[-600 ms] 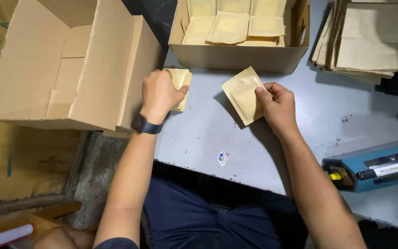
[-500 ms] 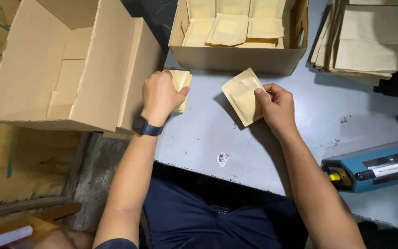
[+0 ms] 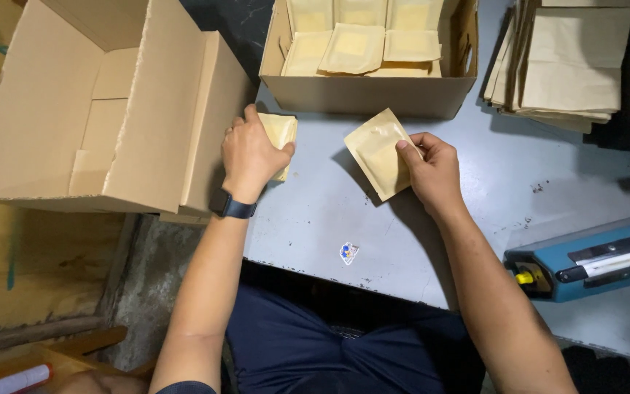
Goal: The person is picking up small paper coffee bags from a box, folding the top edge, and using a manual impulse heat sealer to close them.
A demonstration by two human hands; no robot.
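My left hand (image 3: 248,155), with a dark watch on its wrist, rests on a small tan paper pouch (image 3: 281,133) lying on the grey table (image 3: 329,219), fingers curled over it. My right hand (image 3: 434,171) grips another tan pouch (image 3: 379,152) by its right edge, tilted just above the table. Both pouches sit right in front of an open cardboard box (image 3: 367,97) filled with several similar pouches.
A large empty cardboard box (image 3: 111,109) stands open at the left, touching the table's edge. A stack of flat brown paper bags (image 3: 574,66) lies at the back right. A blue heat sealer (image 3: 585,263) sits at the right. A small sticker (image 3: 348,252) is near the front edge.
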